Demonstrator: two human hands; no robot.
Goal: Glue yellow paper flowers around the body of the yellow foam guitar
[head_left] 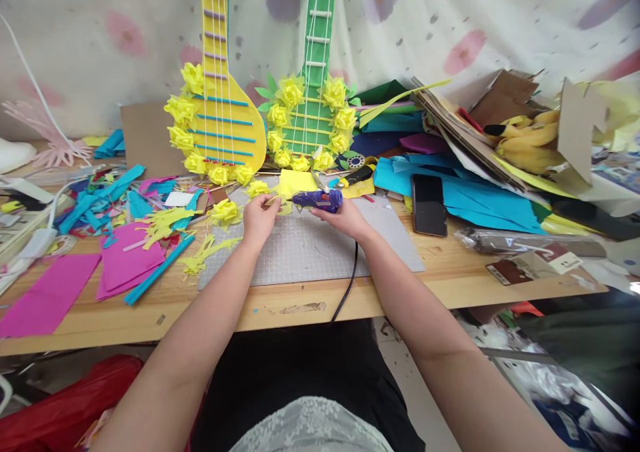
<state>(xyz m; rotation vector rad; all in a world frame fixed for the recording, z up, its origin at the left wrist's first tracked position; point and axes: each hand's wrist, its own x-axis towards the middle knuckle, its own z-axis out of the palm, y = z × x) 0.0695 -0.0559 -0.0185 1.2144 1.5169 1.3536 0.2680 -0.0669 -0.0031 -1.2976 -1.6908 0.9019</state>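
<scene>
My right hand (344,217) is closed around a purple hot glue gun (323,201), its nozzle pointing left and its black cord trailing over the table's front edge. My left hand (261,220) pinches a small piece of yellow paper (284,208) close to the nozzle. Whether nozzle and paper touch I cannot tell. Both hands are above a grey cutting mat (310,259). Left of my left hand lies a yellow paper flower (225,213). Behind the hands stand a yellow cardboard instrument (235,122) and a green one (316,65), both trimmed with yellow flowers.
Pink paper sheets (131,255), a blue paper strip (159,270) and yellow scraps (203,255) lie at the left. On the right are a black phone (429,204), blue paper (490,202), a cardboard stack (450,125) and a plastic-wrapped packet (530,242).
</scene>
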